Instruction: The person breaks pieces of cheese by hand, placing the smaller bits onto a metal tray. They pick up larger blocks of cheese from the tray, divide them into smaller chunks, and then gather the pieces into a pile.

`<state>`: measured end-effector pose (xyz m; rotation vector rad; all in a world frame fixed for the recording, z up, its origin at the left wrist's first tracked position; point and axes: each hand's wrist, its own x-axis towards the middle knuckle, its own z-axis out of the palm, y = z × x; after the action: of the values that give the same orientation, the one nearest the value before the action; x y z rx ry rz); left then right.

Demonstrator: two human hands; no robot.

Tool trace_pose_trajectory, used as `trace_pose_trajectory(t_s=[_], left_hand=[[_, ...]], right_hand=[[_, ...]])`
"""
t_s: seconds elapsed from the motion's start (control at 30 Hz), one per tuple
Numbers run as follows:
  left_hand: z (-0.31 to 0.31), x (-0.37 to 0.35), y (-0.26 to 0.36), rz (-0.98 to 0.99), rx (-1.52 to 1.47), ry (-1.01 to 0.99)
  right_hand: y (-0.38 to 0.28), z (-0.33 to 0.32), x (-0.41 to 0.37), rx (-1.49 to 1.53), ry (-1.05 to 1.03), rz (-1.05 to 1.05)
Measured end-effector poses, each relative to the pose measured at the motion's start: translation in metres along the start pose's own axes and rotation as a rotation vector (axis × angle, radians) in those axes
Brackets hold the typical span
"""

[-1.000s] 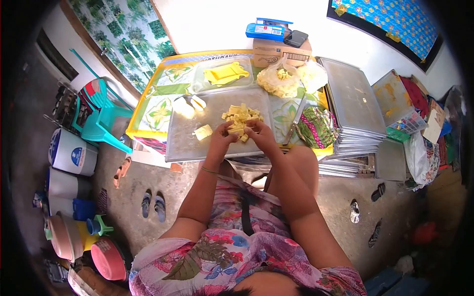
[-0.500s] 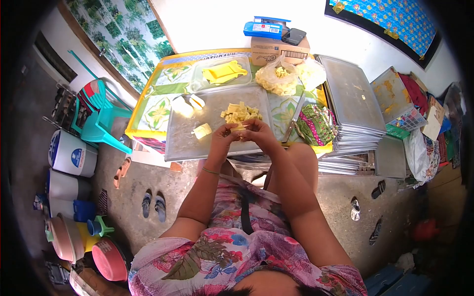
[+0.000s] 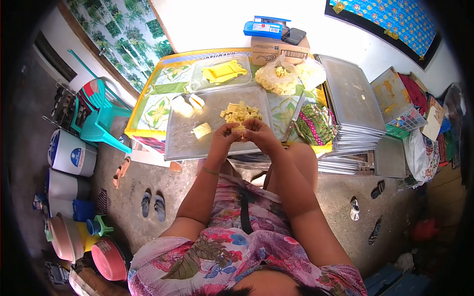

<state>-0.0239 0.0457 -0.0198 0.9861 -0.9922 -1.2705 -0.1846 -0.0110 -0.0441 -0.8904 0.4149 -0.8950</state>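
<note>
My left hand [image 3: 225, 138] and my right hand [image 3: 259, 133] meet over the near edge of a metal tray [image 3: 190, 142]. Between their fingertips is a small pale yellow piece [image 3: 239, 128], partly hidden by the fingers. Just beyond them on the tray lies a pile of yellow cut pieces [image 3: 242, 112]. A yellow block [image 3: 201, 130] rests to the left of my left hand. Farther back on the tray sit a white block [image 3: 182, 106] and a white-and-yellow piece [image 3: 196, 102].
Behind the tray, a clear container [image 3: 198, 79] holds a yellow cloth [image 3: 224, 72]. A plastic bag [image 3: 277, 81] stands before a cardboard box [image 3: 266, 51]. At right are a knife [image 3: 295, 116], a green-and-pink cloth [image 3: 316, 123] and stacked trays [image 3: 350, 93]. A teal chair [image 3: 106, 121] is left.
Both hands stay in the same place; their fingertips have shifted slightly around the small yellow piece. Everything on the table looks the same.
</note>
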Motion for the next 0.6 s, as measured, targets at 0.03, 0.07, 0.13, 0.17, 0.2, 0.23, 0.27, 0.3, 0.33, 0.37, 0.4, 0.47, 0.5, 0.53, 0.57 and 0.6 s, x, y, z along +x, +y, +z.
trace_pose_trajectory(t_s=[0.03, 0.07, 0.13, 0.17, 0.2, 0.23, 0.27, 0.3, 0.33, 0.37, 0.4, 0.47, 0.5, 0.53, 0.57, 0.6], left_hand=[[0.001, 0.0, 0.001, -0.006, 0.012, 0.005], [0.002, 0.0, 0.002, -0.012, 0.024, 0.01], [0.003, 0.0, 0.003, -0.014, 0.031, 0.018], [0.002, 0.001, 0.0, -0.009, 0.025, 0.022], [0.002, 0.002, 0.0, -0.005, 0.019, 0.026], [0.002, 0.003, -0.001, -0.008, 0.003, 0.037], [0.002, 0.003, -0.001, -0.01, -0.014, 0.049], [0.002, 0.003, -0.001, -0.013, -0.03, 0.06], [0.002, 0.003, -0.001, -0.01, -0.027, 0.066], [0.003, 0.003, -0.001, -0.007, -0.024, 0.072], [0.003, 0.003, -0.001, -0.004, -0.021, 0.078], [0.002, 0.002, 0.0, -0.034, 0.04, 0.072], [0.002, 0.001, 0.001, -0.05, 0.071, 0.069], [0.003, 0.001, 0.001, -0.051, 0.05, 0.061], [0.004, 0.001, 0.001, -0.053, 0.029, 0.053], [0.005, 0.001, 0.002, -0.056, 0.009, 0.046]], right_hand=[[0.0, 0.0, 0.0, -0.01, 0.001, 0.005], [-0.001, 0.0, 0.0, -0.02, 0.001, 0.009], [-0.001, -0.001, 0.0, -0.006, -0.001, 0.013], [0.0, -0.001, -0.001, 0.002, -0.001, 0.015], [-0.001, 0.0, -0.001, 0.019, 0.004, 0.017], [-0.002, 0.001, -0.002, 0.036, 0.01, 0.019], [-0.003, 0.003, -0.003, 0.053, 0.014, 0.022], [-0.004, 0.004, -0.004, 0.064, 0.027, 0.023], [-0.005, 0.007, -0.004, 0.075, 0.039, 0.025], [-0.007, 0.009, -0.004, 0.086, 0.052, 0.026], [-0.008, 0.009, -0.004, 0.116, 0.063, 0.044], [-0.009, 0.011, -0.004, 0.175, 0.085, 0.08], [-0.009, 0.012, -0.003, 0.166, 0.095, 0.076], [-0.009, 0.012, -0.003, 0.156, 0.105, 0.073], [-0.01, 0.012, -0.004, 0.147, 0.116, 0.069], [-0.005, 0.007, -0.002, 0.069, 0.086, 0.045]])
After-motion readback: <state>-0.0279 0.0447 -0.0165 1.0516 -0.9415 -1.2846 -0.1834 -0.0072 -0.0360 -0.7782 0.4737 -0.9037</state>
